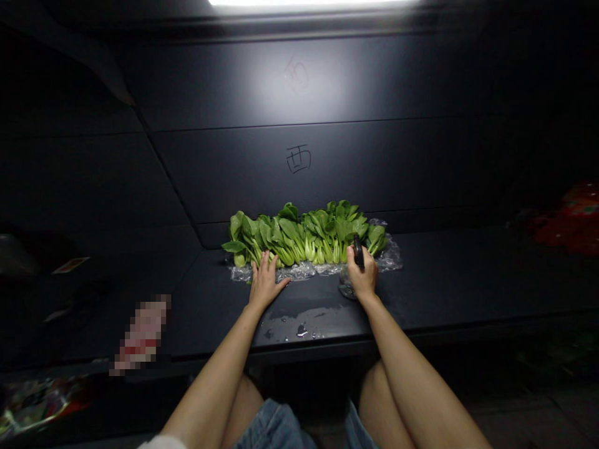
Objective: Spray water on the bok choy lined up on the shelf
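A row of green bok choy (306, 234) lies on clear plastic wrap (299, 271) against the back panel of a dark shelf. My left hand (266, 280) has its fingers spread and touches the stems and wrap at the row's left front. In my right hand (364, 275) is a spray bottle (359, 249) with a black head, its clear body (346, 287) partly hidden behind my fingers. The bottle stands just in front of the right part of the row. Whether spray is coming out cannot be seen.
Water drops (302, 330) wet the dark shelf (444, 280) near its front edge. A blurred red pile (568, 221) sits far right. To the left lie a pixelated pinkish item (145, 330) and a small card (71, 265). A bright lamp (313, 2) hangs overhead.
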`<state>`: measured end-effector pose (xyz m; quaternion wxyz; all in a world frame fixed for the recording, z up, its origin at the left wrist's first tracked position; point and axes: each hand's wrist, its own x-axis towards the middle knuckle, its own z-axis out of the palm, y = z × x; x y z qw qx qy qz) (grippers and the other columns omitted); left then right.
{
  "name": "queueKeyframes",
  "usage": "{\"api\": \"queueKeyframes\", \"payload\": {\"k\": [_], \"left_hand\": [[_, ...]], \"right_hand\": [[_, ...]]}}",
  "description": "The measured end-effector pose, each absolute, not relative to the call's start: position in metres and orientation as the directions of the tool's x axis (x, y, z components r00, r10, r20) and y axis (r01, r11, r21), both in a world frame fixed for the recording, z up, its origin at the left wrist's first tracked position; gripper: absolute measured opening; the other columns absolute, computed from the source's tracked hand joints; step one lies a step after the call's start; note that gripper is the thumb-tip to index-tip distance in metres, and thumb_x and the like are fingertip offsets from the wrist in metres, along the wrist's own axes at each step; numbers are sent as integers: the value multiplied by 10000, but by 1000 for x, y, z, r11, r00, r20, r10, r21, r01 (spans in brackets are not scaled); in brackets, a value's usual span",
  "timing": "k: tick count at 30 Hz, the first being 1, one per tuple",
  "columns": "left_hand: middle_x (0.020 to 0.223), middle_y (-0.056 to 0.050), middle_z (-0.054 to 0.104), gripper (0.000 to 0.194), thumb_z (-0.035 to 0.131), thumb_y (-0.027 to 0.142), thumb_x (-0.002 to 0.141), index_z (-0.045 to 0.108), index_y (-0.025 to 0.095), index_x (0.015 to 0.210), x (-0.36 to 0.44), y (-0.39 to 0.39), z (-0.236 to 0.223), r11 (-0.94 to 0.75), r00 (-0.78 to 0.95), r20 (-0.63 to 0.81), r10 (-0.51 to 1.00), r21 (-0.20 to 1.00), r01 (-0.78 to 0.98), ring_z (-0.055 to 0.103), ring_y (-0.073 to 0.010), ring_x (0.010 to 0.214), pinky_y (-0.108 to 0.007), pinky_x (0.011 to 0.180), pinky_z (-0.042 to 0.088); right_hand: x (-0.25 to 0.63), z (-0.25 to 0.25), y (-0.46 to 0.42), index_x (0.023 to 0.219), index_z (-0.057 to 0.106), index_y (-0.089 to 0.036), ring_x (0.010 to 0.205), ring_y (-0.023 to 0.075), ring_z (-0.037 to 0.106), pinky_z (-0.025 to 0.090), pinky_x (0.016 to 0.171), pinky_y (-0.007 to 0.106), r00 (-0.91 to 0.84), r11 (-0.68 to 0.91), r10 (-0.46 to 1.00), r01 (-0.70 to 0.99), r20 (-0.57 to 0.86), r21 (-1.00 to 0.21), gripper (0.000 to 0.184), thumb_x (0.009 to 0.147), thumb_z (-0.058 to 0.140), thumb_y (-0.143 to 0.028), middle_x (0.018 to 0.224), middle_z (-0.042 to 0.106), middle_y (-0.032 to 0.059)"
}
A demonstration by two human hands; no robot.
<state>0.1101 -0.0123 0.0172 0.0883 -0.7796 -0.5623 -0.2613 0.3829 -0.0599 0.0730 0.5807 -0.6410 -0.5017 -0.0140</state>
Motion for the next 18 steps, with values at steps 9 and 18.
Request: {"api": "queueKeyframes", "payload": {"k": [9, 18], "left_hand": [[1582, -233, 289, 745, 621, 504, 842, 415, 111, 1440, 109, -11, 15, -356, 230, 513, 827, 162, 920, 210, -347, 1498, -605, 1200, 174], [1586, -229, 283, 736, 615, 497, 847, 414, 110, 1439, 110, -12, 17, -351, 225, 510, 830, 164, 922, 205, -346, 1500, -605, 1199, 177]], "right_hand": [[386, 74, -59, 944, 693, -158, 775, 276, 637, 440, 709, 353, 529, 145, 602, 663, 598, -734, 527, 897, 392, -588, 857, 716, 153], [390, 73, -60, 927, 687, -164, 791, 274, 643, 445, 729, 352, 505, 155, 605, 684, 616, -713, 512, 895, 396, -584, 869, 717, 150]]}}
